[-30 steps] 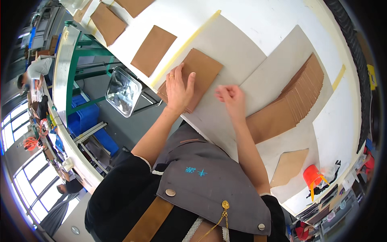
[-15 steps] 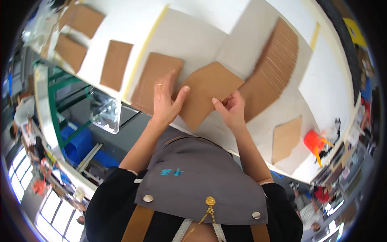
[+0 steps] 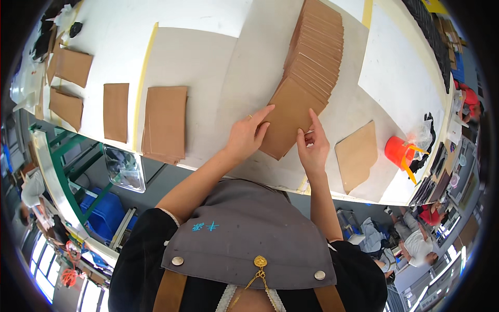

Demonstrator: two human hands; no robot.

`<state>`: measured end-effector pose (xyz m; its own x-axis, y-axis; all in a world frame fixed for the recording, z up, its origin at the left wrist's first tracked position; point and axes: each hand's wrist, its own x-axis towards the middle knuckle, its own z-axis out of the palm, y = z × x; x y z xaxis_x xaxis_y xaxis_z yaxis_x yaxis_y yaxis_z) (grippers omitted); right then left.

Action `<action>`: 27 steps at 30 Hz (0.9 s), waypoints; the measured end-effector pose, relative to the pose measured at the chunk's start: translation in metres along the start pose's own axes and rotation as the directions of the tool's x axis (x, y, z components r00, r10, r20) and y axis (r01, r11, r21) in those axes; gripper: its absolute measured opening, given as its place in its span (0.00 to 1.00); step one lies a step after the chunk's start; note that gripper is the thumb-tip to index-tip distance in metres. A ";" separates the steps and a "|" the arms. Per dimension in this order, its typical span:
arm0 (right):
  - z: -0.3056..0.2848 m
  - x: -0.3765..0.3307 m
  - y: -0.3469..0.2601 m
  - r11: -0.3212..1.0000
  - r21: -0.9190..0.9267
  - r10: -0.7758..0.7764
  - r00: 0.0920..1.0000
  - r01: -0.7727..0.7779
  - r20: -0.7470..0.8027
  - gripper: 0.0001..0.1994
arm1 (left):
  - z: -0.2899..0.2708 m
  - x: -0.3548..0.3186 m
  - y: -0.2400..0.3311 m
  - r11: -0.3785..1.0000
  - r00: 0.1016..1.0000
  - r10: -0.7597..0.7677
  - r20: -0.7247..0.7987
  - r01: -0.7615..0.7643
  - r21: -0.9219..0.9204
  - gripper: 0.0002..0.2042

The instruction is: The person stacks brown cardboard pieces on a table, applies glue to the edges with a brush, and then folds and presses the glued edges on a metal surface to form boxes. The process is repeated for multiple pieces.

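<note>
- The left hand [image 3: 247,136] is partly open, its thumb and index finger spread apart; both fingertips rest at the left side of a brown panel [image 3: 291,117].
- The right hand [image 3: 314,148] is at that panel's right side, thumb and index finger parted and the other fingers curled in; neither hand has closed around the panel.
- The brown panel lies flat at the near end of a fanned row of brown pieces [image 3: 316,49], which overlap like shingles and run away from the person.
- Row and panel lie on grey sheeting [image 3: 200,65] spread over a white desk [image 3: 202,13].
- To the right of the right hand, apart from the row, lies a tan piece [image 3: 357,156] with an irregular outline; beyond it stands a red-orange bucket [image 3: 396,151].
- Well to the left of the left hand is a stack of brown panels [image 3: 165,122], its edges slightly uneven.
- Past a yellow strip [image 3: 145,78] lies a single brown rectangle [image 3: 116,112], with more brown pieces [image 3: 74,67] farther left.
- Below the desk's near edge, at left, shows a shiny stool seat [image 3: 123,169].
</note>
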<state>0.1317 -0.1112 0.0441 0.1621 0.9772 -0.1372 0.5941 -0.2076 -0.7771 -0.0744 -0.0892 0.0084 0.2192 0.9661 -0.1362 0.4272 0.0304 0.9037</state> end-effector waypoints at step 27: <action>0.229 0.023 -0.107 0.950 0.311 -0.161 0.795 -0.037 0.585 0.13 | -0.153 -0.088 -0.070 0.774 0.713 -0.124 -0.690 0.504 0.382 0.26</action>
<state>-0.1084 -0.0559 -0.0164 -0.4279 0.8359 -0.3438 0.3128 -0.2200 -0.9240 -0.2583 -0.1372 0.0192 -0.5022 0.8618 0.0709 0.7763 0.4132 0.4761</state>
